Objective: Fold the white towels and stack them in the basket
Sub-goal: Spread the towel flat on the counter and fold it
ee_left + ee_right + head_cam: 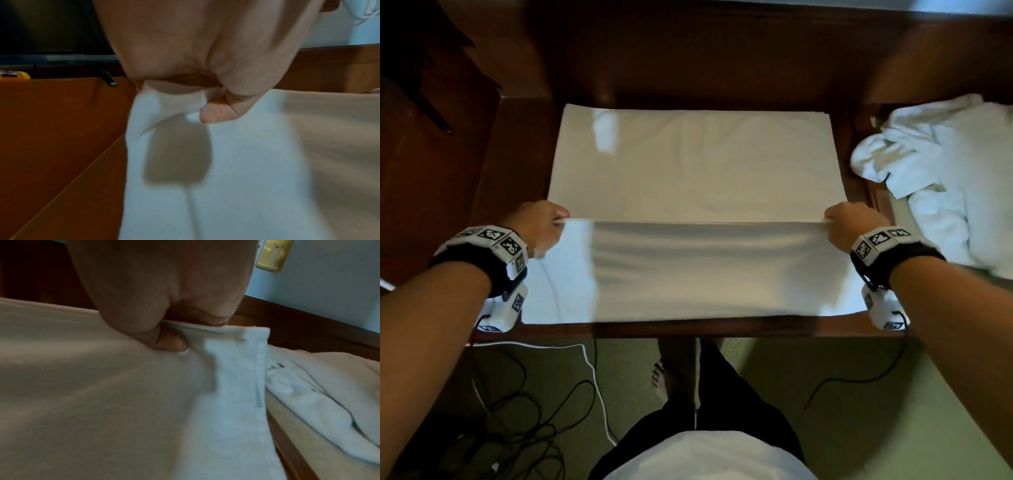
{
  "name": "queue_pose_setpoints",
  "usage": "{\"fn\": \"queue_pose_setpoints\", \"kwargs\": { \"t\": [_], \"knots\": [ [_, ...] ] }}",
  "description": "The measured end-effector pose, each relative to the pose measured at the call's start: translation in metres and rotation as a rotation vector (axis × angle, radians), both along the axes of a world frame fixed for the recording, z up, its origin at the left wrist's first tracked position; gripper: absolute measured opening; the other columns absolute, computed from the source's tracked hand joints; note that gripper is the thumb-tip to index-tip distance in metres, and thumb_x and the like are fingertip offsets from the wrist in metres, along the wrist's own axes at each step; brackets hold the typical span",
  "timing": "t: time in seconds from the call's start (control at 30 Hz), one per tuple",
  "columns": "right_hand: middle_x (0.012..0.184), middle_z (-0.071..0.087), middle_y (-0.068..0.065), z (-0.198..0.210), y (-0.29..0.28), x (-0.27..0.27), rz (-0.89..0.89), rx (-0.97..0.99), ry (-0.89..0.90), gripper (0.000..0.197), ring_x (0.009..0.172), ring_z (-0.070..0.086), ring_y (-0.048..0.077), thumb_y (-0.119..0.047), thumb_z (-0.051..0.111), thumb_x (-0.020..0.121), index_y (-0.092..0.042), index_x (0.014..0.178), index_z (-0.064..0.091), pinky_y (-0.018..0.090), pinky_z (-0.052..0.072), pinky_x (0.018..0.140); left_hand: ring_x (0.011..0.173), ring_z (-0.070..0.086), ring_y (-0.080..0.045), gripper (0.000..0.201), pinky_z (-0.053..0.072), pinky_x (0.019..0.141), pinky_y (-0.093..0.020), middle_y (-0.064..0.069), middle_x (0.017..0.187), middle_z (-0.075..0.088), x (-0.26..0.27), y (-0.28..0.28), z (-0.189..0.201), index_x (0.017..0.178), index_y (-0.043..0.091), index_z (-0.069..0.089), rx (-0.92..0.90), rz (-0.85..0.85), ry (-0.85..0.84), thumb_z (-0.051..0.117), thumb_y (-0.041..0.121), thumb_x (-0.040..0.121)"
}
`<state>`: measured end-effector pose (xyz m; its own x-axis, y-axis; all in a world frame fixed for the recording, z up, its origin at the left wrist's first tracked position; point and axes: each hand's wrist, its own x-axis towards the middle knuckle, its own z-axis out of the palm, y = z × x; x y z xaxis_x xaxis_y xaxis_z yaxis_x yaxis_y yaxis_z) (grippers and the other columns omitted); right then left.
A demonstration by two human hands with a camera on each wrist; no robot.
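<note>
A large white towel (695,164) lies spread on the brown wooden table (524,137). Its near half is lifted and stretched taut between both hands, with the raised edge running across the middle. My left hand (541,222) pinches the left corner of that edge, thumb curled against the cloth (174,104). My right hand (849,226) pinches the right corner (236,337) the same way. A heap of crumpled white towels (941,171) lies to the right. No basket is in view.
The table's near edge (688,330) runs in front of my legs. Black and white cables (524,394) trail on the green carpet below. A dark wooden cabinet (441,120) stands at the left, and wood panelling closes the back.
</note>
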<state>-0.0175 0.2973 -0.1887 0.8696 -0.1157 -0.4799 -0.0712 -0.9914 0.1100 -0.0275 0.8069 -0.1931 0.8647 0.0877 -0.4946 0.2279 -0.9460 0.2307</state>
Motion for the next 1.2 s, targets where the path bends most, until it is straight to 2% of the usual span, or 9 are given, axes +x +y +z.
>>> {"fn": "queue_pose_setpoints", "kwargs": {
  "t": [0.17,0.37,0.43,0.53,0.67,0.8,0.97,1.07,1.2],
  "knots": [
    [0.107,0.063,0.015,-0.012,0.004,0.041,0.007,0.016,0.005,0.026,0.1,0.06,0.037,-0.002,0.052,0.086,-0.016,0.104,0.066,0.035,0.043,0.073,0.067,0.06,-0.036,0.027,0.055,0.062,-0.041,-0.022,0.07,0.057,0.041,-0.008,-0.015,0.066,0.004,0.051,0.126,-0.061,-0.028,0.046,-0.004,0.091],
    [0.107,0.062,0.018,-0.033,0.002,0.067,0.026,0.015,-0.078,0.022,0.102,0.057,0.04,-0.002,0.056,0.083,-0.01,0.101,0.064,0.042,0.048,0.083,0.079,0.058,-0.042,0.018,0.051,0.075,-0.046,-0.02,0.086,0.062,0.066,-0.003,-0.04,0.074,0.014,0.055,0.233,-0.052,-0.113,0.055,0.01,0.091],
    [0.117,0.058,0.019,-0.049,0.0,0.062,0.06,0.009,-0.292,0.033,0.111,0.05,0.041,-0.002,0.059,0.078,-0.007,0.11,0.065,0.049,0.042,0.092,0.102,0.059,-0.042,0.02,0.046,0.086,-0.049,-0.018,0.112,0.065,0.062,-0.009,-0.048,0.099,0.022,0.066,0.304,-0.091,-0.176,0.062,0.009,0.084],
    [0.139,0.05,0.016,-0.074,0.015,0.03,0.078,0.117,-0.511,0.043,0.122,0.045,0.041,-0.014,0.059,0.082,-0.01,0.125,0.059,0.054,0.037,0.097,0.137,0.036,-0.04,0.07,0.032,0.103,-0.056,-0.014,0.153,0.039,0.031,-0.028,-0.072,0.146,0.021,0.045,0.329,-0.207,-0.259,0.072,0.024,0.081],
    [0.166,0.004,0.007,-0.11,0.038,-0.038,0.133,0.192,-0.182,0.066,0.15,0.008,0.037,-0.058,0.029,0.096,-0.031,0.156,0.018,0.057,0.016,0.115,0.15,0.014,-0.043,0.075,0.023,0.114,-0.063,-0.011,0.168,0.01,-0.043,-0.052,-0.111,0.16,0.031,0.015,0.237,-0.201,-0.146,0.041,0.061,0.095],
    [0.162,-0.026,-0.006,-0.131,0.028,-0.082,0.194,0.163,-0.088,0.073,0.149,-0.023,0.027,-0.072,0.013,0.092,-0.042,0.155,-0.01,0.059,0.002,0.12,0.152,-0.001,-0.042,0.078,0.011,0.116,-0.066,-0.005,0.169,-0.01,-0.102,-0.042,-0.133,0.159,0.036,-0.004,0.234,-0.14,-0.102,0.012,0.073,0.093],
    [0.166,-0.014,0.003,-0.123,0.068,-0.074,0.136,0.251,-0.194,0.076,0.152,-0.011,0.03,-0.069,0.022,0.093,-0.034,0.158,0.004,0.058,0.007,0.119,0.151,0.011,-0.041,0.083,0.013,0.117,-0.066,-0.011,0.168,0.007,-0.094,-0.066,-0.123,0.159,0.029,0.015,0.166,-0.119,-0.154,0.023,0.072,0.088],
    [0.166,0.006,0.008,-0.124,0.133,-0.078,0.334,0.339,-0.264,0.073,0.152,0.005,0.035,-0.065,0.033,0.093,-0.029,0.156,0.023,0.057,0.016,0.115,0.151,0.011,-0.042,0.082,0.013,0.115,-0.068,-0.007,0.168,0.01,-0.09,-0.101,-0.126,0.159,0.034,0.02,0.139,-0.289,-0.176,0.028,0.073,0.087],
    [0.167,0.002,0.006,-0.136,0.149,-0.084,0.534,0.304,-0.157,0.071,0.152,0.002,0.034,-0.067,0.03,0.095,-0.034,0.157,0.019,0.058,0.018,0.116,0.152,0.005,-0.042,0.081,0.011,0.114,-0.07,0.0,0.169,0.0,-0.097,-0.108,-0.14,0.159,0.041,0.009,0.177,-0.291,-0.165,0.021,0.079,0.088]
  ]
}}
